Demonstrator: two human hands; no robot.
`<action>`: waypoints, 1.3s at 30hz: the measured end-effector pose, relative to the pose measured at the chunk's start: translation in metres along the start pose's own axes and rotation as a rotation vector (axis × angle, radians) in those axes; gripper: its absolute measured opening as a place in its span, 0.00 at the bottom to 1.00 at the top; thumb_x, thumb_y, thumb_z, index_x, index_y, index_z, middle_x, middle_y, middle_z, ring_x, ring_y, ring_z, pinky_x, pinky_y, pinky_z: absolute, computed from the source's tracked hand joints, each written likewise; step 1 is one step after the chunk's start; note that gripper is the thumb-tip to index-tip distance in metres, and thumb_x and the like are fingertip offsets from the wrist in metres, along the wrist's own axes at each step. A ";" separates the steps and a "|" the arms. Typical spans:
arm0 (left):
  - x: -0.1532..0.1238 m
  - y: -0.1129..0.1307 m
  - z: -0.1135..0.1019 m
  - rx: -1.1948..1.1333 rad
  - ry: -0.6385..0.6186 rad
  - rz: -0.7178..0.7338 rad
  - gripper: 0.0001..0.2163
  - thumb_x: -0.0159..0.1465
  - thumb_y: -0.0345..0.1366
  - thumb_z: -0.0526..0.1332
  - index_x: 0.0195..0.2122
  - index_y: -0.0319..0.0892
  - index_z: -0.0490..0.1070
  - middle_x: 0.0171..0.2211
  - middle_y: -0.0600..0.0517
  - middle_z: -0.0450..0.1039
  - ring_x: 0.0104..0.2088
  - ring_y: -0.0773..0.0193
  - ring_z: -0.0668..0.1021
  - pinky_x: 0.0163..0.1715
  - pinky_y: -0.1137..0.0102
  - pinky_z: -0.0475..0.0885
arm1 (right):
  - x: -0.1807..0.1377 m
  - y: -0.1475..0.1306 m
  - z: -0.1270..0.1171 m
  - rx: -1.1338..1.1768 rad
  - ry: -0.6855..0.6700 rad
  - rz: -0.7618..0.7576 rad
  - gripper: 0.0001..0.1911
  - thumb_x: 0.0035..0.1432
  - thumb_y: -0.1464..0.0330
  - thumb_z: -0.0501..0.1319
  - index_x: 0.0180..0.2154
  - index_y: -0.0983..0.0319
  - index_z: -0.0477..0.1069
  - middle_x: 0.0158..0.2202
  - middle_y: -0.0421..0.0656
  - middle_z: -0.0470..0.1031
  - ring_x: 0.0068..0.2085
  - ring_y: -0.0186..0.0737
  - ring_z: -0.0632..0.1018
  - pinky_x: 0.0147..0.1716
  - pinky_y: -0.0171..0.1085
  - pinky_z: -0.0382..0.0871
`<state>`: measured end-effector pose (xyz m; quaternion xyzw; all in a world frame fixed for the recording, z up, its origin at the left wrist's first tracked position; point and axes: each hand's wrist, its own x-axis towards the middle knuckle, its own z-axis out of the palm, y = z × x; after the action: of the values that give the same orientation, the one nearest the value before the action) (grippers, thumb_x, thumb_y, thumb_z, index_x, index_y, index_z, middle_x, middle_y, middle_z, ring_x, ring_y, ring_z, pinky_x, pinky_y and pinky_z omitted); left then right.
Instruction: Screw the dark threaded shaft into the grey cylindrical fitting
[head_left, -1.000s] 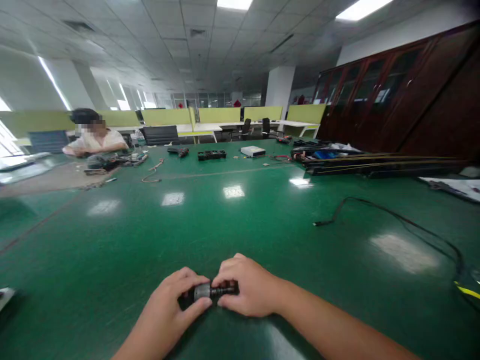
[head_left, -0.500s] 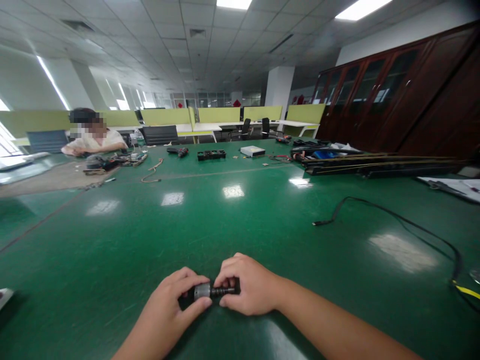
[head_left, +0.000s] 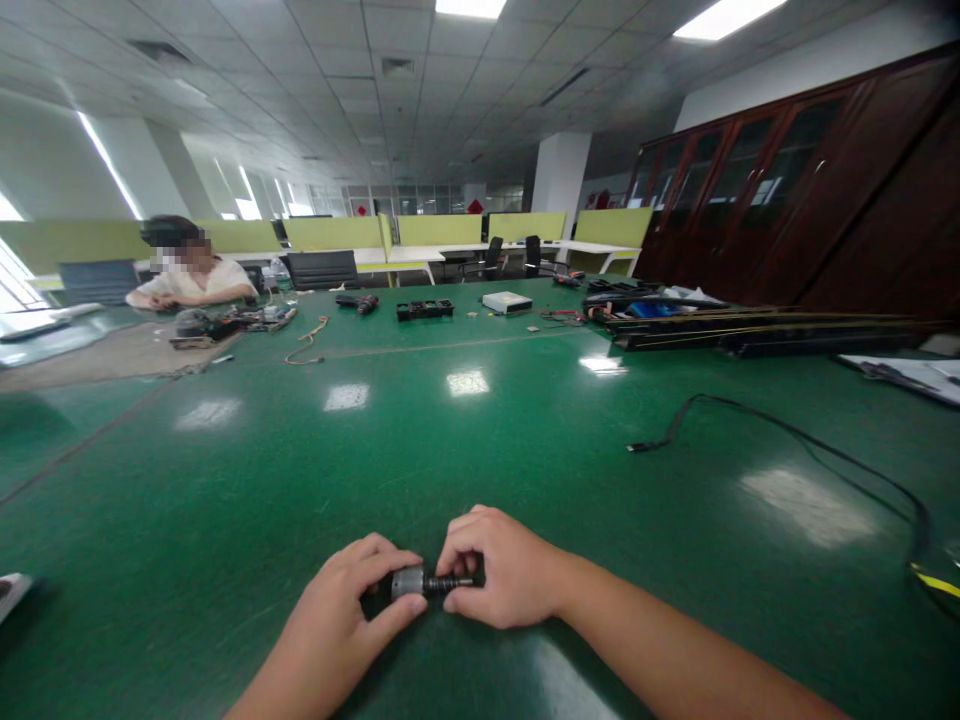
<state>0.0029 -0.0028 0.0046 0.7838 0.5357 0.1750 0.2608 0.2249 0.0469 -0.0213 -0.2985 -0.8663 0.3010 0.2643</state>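
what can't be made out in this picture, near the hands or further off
- Head view: the left end of the metal cylinder, hidden by the left hand.
- Head view: whether the right hand touches the thin shaft; any contact is too small to tell.
- Head view: the pale object, cut off by the left edge.
- Head view: details of the far-left clutter, too small and blurred.
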 end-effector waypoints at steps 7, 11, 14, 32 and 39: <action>0.000 -0.001 0.000 0.007 -0.001 0.009 0.11 0.65 0.43 0.62 0.47 0.49 0.77 0.40 0.51 0.75 0.42 0.58 0.76 0.45 0.66 0.70 | -0.001 0.001 0.001 -0.037 0.016 -0.007 0.09 0.46 0.65 0.71 0.29 0.61 0.75 0.26 0.36 0.74 0.28 0.33 0.74 0.36 0.33 0.65; 0.000 0.001 -0.001 0.008 -0.003 0.005 0.11 0.65 0.42 0.62 0.47 0.48 0.77 0.40 0.51 0.74 0.42 0.58 0.76 0.44 0.66 0.70 | -0.002 0.001 0.000 -0.063 0.020 -0.021 0.08 0.47 0.66 0.70 0.29 0.61 0.75 0.24 0.35 0.74 0.28 0.32 0.74 0.37 0.33 0.65; 0.000 0.002 -0.001 0.009 -0.002 0.001 0.12 0.65 0.42 0.62 0.47 0.48 0.77 0.40 0.51 0.75 0.42 0.58 0.76 0.44 0.66 0.70 | -0.001 0.000 0.000 -0.083 0.021 -0.027 0.08 0.47 0.66 0.70 0.29 0.61 0.75 0.24 0.35 0.74 0.28 0.32 0.74 0.38 0.34 0.65; 0.000 0.000 0.000 0.018 0.028 0.033 0.11 0.65 0.41 0.62 0.47 0.48 0.78 0.40 0.50 0.76 0.42 0.58 0.77 0.45 0.67 0.71 | -0.001 0.001 0.000 -0.087 -0.009 -0.012 0.08 0.49 0.65 0.69 0.31 0.61 0.75 0.24 0.35 0.73 0.28 0.33 0.74 0.37 0.34 0.63; 0.000 0.000 0.000 0.010 0.033 0.036 0.13 0.65 0.43 0.62 0.49 0.49 0.77 0.40 0.50 0.76 0.42 0.58 0.77 0.44 0.67 0.72 | -0.001 0.000 0.000 -0.101 -0.019 -0.010 0.07 0.50 0.64 0.68 0.31 0.60 0.75 0.25 0.36 0.74 0.28 0.33 0.75 0.38 0.34 0.65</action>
<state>0.0023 -0.0023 0.0047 0.7917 0.5267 0.1897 0.2447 0.2256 0.0463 -0.0212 -0.3042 -0.8842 0.2585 0.2425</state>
